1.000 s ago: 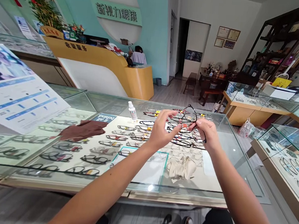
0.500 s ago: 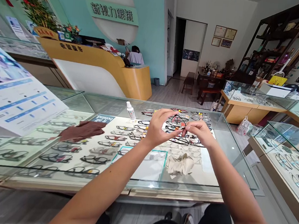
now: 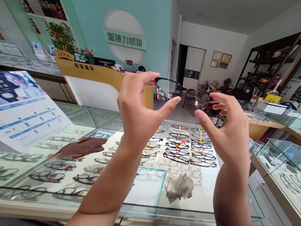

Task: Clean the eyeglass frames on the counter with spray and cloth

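Fingers (image 3: 150,76) of both hands (image 3: 137,106) (image 3: 230,129) apparently on dark-rimmed eyeglasses (image 3: 185,89)

The left hand (image 3: 140,108) and right hand (image 3: 230,124) partly hide the glasses (image 3: 185,90). Left of the glasses, the picture's edge crops a card (image 3: 30,110), its small print (image 3: 24,118) unreadable.

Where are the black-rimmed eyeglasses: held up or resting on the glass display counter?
Held up: the left hand and right hand hold the eyeglasses at opposite ends, above the counter.

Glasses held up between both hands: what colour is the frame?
The glasses frame looks black, showing best in the head view.
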Available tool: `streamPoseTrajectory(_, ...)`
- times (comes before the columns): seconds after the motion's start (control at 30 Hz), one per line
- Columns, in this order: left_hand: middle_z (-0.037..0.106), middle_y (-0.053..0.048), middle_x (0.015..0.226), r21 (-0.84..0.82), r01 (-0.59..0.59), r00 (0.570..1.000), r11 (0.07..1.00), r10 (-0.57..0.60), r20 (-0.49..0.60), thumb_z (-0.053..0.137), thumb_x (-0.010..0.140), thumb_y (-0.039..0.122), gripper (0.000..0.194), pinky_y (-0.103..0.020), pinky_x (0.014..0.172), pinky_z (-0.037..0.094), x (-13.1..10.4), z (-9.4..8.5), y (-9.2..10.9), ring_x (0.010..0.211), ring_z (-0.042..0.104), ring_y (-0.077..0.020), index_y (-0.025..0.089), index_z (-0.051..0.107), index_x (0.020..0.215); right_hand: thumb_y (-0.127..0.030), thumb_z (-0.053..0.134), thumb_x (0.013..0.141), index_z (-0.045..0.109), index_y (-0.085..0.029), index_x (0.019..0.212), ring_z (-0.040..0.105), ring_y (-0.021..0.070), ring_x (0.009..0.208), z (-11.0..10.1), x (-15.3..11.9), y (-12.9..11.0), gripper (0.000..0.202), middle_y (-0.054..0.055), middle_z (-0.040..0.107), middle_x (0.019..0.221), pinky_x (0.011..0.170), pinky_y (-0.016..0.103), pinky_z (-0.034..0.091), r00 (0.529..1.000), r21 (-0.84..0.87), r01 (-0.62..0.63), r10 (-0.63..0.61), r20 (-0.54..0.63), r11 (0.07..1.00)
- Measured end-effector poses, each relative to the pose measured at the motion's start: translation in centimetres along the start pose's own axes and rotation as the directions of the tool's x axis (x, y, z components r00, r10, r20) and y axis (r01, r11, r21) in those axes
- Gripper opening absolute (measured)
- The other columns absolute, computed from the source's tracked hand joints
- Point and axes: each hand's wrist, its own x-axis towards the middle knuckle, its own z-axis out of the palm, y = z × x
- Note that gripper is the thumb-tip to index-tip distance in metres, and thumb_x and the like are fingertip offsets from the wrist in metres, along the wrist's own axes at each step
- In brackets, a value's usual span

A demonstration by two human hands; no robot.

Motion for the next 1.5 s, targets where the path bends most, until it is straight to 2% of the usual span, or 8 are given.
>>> streamPoseTrajectory(0.23, 0.072, -0.006, 0.106, -0.024, 0.063, 0.997, 0.998, -0.062, 0.039, 0.088, 0.081, 0.057, 0.046, -0.048, 0.089, 0.058, -1.1, -1.2, 1.2, 0.102, 0.067, -0.0304, 0.033, 0.070, 0.115, -0.044, 0.072, 0.096, 0.070, -0.026, 0.122, 0.071, 0.0248, 0.099, 1.2, -0.9, 0.2, 0.032, 0.007, 0.075, 0.112, 0.092, 0.046, 0.059, 0.998, -0.035, 0.000, -0.003, -0.068, 0.999)
streamPoseTrajectory(0.43, 0.070, -0.006, 0.104, -0.044, 0.136, 0.989, 0.990, -0.133, 0.065, 0.087, 0.082, 0.057, 0.043, -0.048, 0.088, 0.056, -1.1, -0.6, 1.1, 0.099, 0.067, -0.0293, 0.031, 0.070, 0.112, -0.048, 0.074, 0.095, 0.069, -0.027, 0.125, 0.070, 0.0245, 0.099, 1.7, -0.8, 0.8, 0.037, 0.008, 0.074, 0.118, 0.090, 0.046, 0.059, 0.994, 0.006, -0.057, 0.058, -0.096, 0.998)
streamPoseTrajectory(0.63, 0.074, -0.005, 0.105, -0.093, 0.185, 0.982, 0.978, -0.180, 0.059, 0.089, 0.078, 0.061, 0.047, -0.046, 0.083, 0.057, -0.9, -0.3, 0.4, 0.101, 0.069, -0.0290, 0.031, 0.073, 0.110, -0.051, 0.074, 0.095, 0.068, -0.027, 0.123, 0.072, 0.0250, 0.105, 2.5, -0.3, 1.3, 0.037, 0.007, 0.074, 0.119, 0.090, 0.044, 0.059, 0.992, 0.069, -0.079, 0.085, -0.088, 0.994)
streamPoseTrajectory(0.77, 0.076, -0.003, 0.104, -0.175, 0.220, 0.973, 0.960, -0.204, 0.108, 0.089, 0.077, 0.061, 0.045, -0.044, 0.081, 0.057, -0.6, -0.3, -0.5, 0.101, 0.071, -0.0281, 0.032, 0.078, 0.109, -0.045, 0.081, 0.091, 0.070, -0.026, 0.118, 0.072, 0.0238, 0.101, 2.9, 0.2, 1.5, 0.035, 0.007, 0.076, 0.116, 0.091, 0.044, 0.058, 0.983, 0.085, -0.080, 0.093, -0.157, 0.993)
streamPoseTrajectory(0.9, 0.078, -0.003, 0.102, -0.236, 0.254, 0.966, 0.938, -0.235, 0.103, 0.091, 0.075, 0.062, 0.050, -0.045, 0.081, 0.057, -0.5, -0.2, -0.9, 0.101, 0.072, -0.0285, 0.031, 0.080, 0.112, -0.046, 0.076, 0.095, 0.070, -0.025, 0.126, 0.071, 0.0252, 0.107, 3.5, 0.2, 1.8, 0.038, 0.010, 0.073, 0.121, 0.094, 0.045, 0.057, 0.983, 0.091, -0.064, 0.078, -0.164, 0.994)
streamPoseTrajectory(1.07, 0.078, -0.003, 0.103, -0.245, 0.251, 0.968, 0.936, -0.243, 0.066, 0.092, 0.076, 0.058, 0.043, -0.047, 0.082, 0.059, -0.5, -0.1, -1.1, 0.099, 0.073, -0.0292, 0.031, 0.081, 0.107, -0.047, 0.068, 0.099, 0.071, -0.031, 0.135, 0.069, 0.0255, 0.109, 4.5, 0.0, 2.1, 0.039, 0.008, 0.072, 0.120, 0.096, 0.046, 0.057, 0.977, 0.078, -0.009, 0.025, -0.210, 0.997)
streamPoseTrajectory(1.23, 0.076, -0.003, 0.100, -0.217, 0.207, 0.978, 0.954, -0.202, 0.047, 0.092, 0.079, 0.049, 0.036, -0.045, 0.083, 0.058, -0.4, -0.1, -1.4, 0.102, 0.071, -0.0276, 0.034, 0.081, 0.110, -0.047, 0.072, 0.097, 0.075, -0.032, 0.132, 0.069, 0.0244, 0.107, 4.9, -0.1, 1.7, 0.038, 0.007, 0.074, 0.116, 0.099, 0.048, 0.056, 0.975, 0.122, -0.054, 0.079, -0.209, 0.991)
streamPoseTrajectory(1.5, 0.077, -0.003, 0.095, -0.219, 0.149, 0.988, 0.964, -0.156, -0.016, 0.094, 0.078, 0.048, 0.037, -0.037, 0.071, 0.054, -0.3, 0.1, -1.9, 0.086, 0.074, -0.0203, 0.029, 0.083, 0.107, -0.043, 0.072, 0.097, 0.076, -0.030, 0.131, 0.070, 0.0234, 0.104, 5.2, 0.1, 1.7, 0.037, 0.007, 0.075, 0.114, 0.095, 0.045, 0.059, 0.963, 0.056, -0.002, 0.017, -0.268, 0.998)
